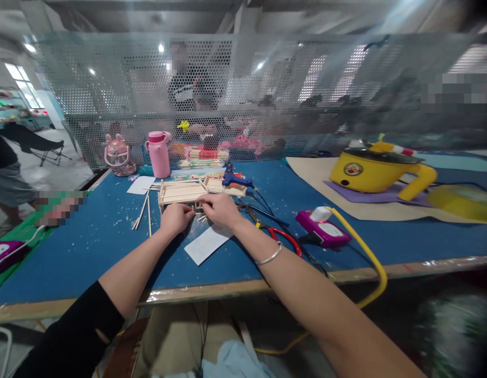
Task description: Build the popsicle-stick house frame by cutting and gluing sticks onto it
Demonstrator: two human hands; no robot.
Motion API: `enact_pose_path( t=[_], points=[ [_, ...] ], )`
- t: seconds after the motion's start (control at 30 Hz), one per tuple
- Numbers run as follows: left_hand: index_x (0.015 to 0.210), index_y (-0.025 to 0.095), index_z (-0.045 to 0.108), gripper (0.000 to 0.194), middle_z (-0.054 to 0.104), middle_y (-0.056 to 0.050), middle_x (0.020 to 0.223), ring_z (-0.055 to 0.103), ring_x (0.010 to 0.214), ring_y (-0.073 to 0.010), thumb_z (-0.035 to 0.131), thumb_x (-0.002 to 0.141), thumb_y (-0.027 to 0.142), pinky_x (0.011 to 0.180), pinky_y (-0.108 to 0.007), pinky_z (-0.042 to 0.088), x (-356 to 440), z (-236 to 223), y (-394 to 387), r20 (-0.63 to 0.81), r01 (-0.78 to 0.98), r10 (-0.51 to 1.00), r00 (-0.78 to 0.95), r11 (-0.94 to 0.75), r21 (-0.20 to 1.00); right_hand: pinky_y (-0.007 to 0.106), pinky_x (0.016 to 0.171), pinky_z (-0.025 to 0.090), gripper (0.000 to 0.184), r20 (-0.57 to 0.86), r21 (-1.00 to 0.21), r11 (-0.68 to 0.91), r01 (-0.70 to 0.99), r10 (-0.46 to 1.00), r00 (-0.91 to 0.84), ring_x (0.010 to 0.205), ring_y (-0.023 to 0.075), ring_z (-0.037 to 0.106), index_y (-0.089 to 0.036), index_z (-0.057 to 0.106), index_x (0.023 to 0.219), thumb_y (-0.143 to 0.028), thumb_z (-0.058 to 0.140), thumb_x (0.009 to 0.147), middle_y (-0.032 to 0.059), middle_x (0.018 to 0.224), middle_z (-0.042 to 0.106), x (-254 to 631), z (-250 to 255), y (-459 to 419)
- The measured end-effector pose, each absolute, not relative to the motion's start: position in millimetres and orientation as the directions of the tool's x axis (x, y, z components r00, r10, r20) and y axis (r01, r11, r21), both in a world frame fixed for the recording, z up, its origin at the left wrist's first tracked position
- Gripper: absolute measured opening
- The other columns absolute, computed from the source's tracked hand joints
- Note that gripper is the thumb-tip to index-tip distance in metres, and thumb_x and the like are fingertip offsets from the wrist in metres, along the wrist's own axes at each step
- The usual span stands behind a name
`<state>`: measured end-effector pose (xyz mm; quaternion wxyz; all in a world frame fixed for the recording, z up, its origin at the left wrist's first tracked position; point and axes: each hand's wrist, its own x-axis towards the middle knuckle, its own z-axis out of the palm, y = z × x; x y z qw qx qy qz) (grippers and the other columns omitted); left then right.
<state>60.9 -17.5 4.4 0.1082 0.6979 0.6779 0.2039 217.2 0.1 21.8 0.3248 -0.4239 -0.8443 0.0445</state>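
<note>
Both my hands rest on the blue table [89, 247] at the near edge of a flat wooden stick frame [182, 191]. My left hand [175, 218] is curled closed against the frame's front edge. My right hand [219, 209] pinches the same edge, with a few short sticks [201, 217] under its fingers. A silver bangle [269, 257] circles my right wrist. A white paper slip [207, 244] lies just under my right forearm.
Loose sticks [143, 210], a blue glue gun [235, 179], red-handled pliers [282, 236], a purple power strip [324, 231] with a yellow cable, a pink bottle [159, 154], a yellow electric pot [373, 170]. Behind a perforated screen [109, 94] stands another person [184, 84].
</note>
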Motion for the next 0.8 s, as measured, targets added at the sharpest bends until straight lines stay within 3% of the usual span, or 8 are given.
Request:
enact_pose_path(
  t=[0.1, 0.27, 0.8],
  points=[
    [0.092, 0.025, 0.071, 0.028, 0.071, -0.006, 0.087, 0.062, 0.082, -0.0196, 0.052, 0.078, 0.039, 0.067, -0.024, 0.041, 61, 5, -18, 0.136, 0.907, 0.991, -0.001, -0.057, 0.417, 0.021, 0.056, 0.039, 0.028, 0.672, -0.509, 0.610, 0.608, 0.722, -0.162, 0.056, 0.0126, 0.054, -0.015, 0.069, 0.084, -0.019, 0.043, 0.073, 0.0024, 0.067, 0.067, 228, 26, 9],
    [0.092, 0.025, 0.071, 0.027, 0.071, -0.006, 0.089, 0.062, 0.083, -0.0196, 0.052, 0.079, 0.038, 0.067, -0.025, 0.041, 61, 5, -17, 0.136, 0.910, 0.991, 0.002, -0.058, 0.410, 0.022, 0.048, 0.032, 0.027, 0.673, -0.669, 0.532, 0.518, 0.730, 0.120, 0.043, 0.0101, 0.037, -0.012, 0.066, 0.082, -0.022, 0.044, 0.070, -0.0049, 0.047, 0.043, 240, 30, 20],
    [0.091, 0.024, 0.071, 0.028, 0.071, -0.007, 0.087, 0.062, 0.082, -0.0193, 0.049, 0.080, 0.038, 0.067, -0.024, 0.042, 61, 7, -19, 0.132, 0.915, 0.991, 0.018, -0.070, 0.397, 0.022, 0.048, 0.029, 0.025, 0.619, -0.719, 0.488, 0.495, 0.774, 0.135, 0.043, 0.0099, 0.035, -0.014, 0.063, 0.081, -0.023, 0.044, 0.067, -0.0064, 0.047, 0.040, 238, 23, 25]
  ],
)
